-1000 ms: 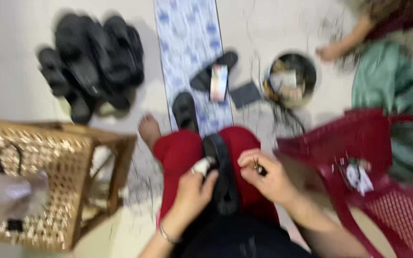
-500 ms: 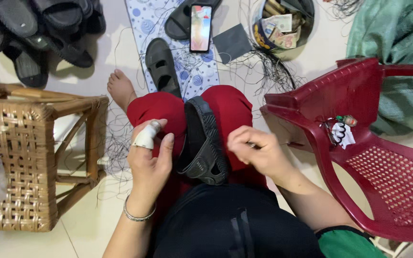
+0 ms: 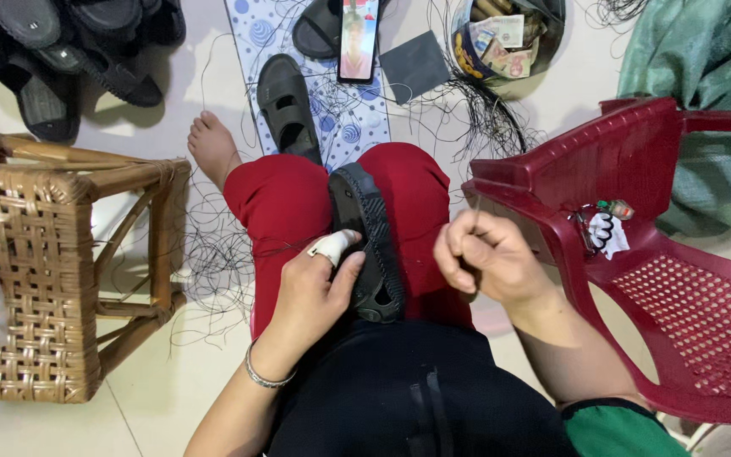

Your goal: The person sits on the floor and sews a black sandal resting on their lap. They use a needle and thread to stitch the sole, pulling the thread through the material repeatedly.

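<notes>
We note the black sandal lying sole-up along the lap, between the two red-clad thighs, toe end pointing away from us.

Risks, as we judge them: the sandal rests on a sloping lap and is steadied on one side only; a pull toward the right could roll or slide it off toward the floor. Loose black thread lies tangled over the tiles by the wicker stool and across the knee; it could snag the working strand or knot it. The strand itself is too thin to follow for its full run, so we cannot tell whether it is taut. The index finger of the left hand carries a white wrap; pressure from a sharp point near that finger looks like the likeliest cause of a slip or a prick.

Grip: the left hand is half closed around the sandal's left edge, thumb against the sole, wrapped finger on the rim, grasping it. The right hand is clenched just right of the sandal, apart from it, fingertips pinched on a fine thread rising from the fist; whether a needle is held we cannot tell.

Nearby: a red plastic chair, a phone on a patterned mat.
</notes>
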